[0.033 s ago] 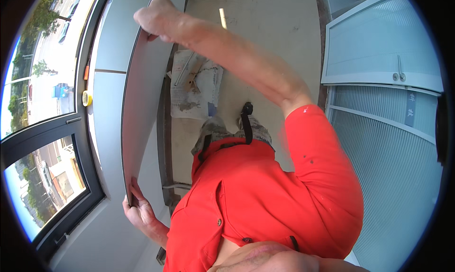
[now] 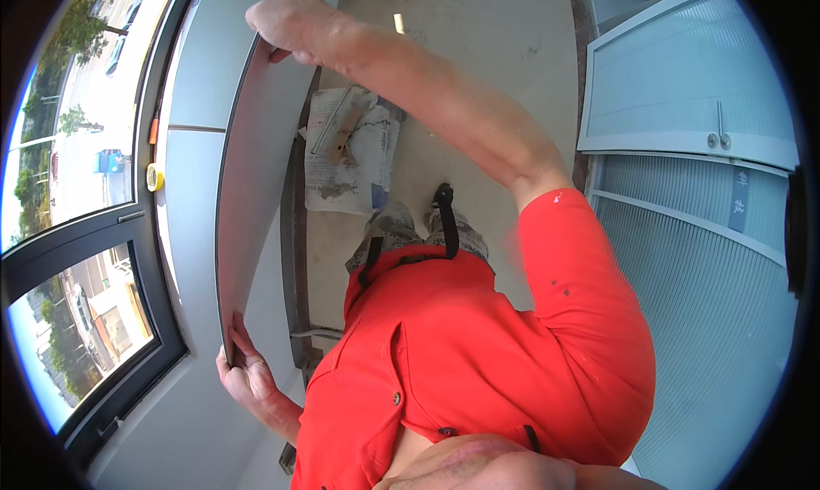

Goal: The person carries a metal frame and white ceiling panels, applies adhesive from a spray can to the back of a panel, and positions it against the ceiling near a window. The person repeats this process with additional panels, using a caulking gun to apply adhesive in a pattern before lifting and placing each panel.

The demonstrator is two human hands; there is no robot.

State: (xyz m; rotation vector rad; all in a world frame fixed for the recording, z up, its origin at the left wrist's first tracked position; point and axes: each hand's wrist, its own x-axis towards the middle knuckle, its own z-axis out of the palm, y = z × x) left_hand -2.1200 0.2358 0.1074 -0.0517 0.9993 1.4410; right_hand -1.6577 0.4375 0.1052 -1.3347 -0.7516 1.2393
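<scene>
A long, thin grey panel [image 2: 256, 157] with a dark edge stands on its side, close to the pale wall beneath the window. My right hand [image 2: 295, 19] grips its far end, fingers bent over the top edge and the thumb on the inner face. At the near end, my left hand [image 2: 248, 374] pinches the corner, with fingers showing on the inner face. The panel's lower edge is partly hidden.
A framed window [image 2: 77, 221] is at the left, with a yellow tape roll [image 2: 155, 177] on its sill. A dirty white sack [image 2: 346, 183] with scraps lies on the floor. Ribbed-glass cabinet doors [image 2: 692, 268] stand at the right.
My right hand and forearm sit slightly farther up in the picture, and the view has shifted a little. Both hands still hold the panel.
</scene>
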